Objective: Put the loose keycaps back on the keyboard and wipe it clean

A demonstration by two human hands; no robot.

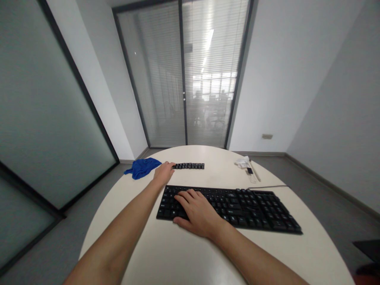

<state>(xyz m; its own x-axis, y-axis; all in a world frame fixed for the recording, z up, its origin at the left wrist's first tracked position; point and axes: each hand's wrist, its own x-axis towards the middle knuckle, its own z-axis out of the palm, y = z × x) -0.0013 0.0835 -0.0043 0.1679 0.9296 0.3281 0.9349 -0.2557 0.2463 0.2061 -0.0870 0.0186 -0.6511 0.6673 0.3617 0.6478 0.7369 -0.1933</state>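
A black keyboard [237,206] lies across the round table, its cable leading off to the right. My right hand [196,211] rests over the keyboard's left part, fingers spread on the keys and the thumb at the front edge. Beyond the keyboard, small black keycaps [190,166] stand in two short rows. My left hand [164,172] is stretched out to the left end of these rows, its fingertips closed around a keycap there; the fingers partly hide it. Just left of that hand lies a crumpled blue cloth [143,168].
On the table's [166,253] far right are a white crumpled piece [242,162], a pale stick-like tool [255,171] and a small black-and-wire item [249,171]. The keyboard cable [270,186] runs to the right edge. Glass doors with blinds [208,99] stand behind the table.
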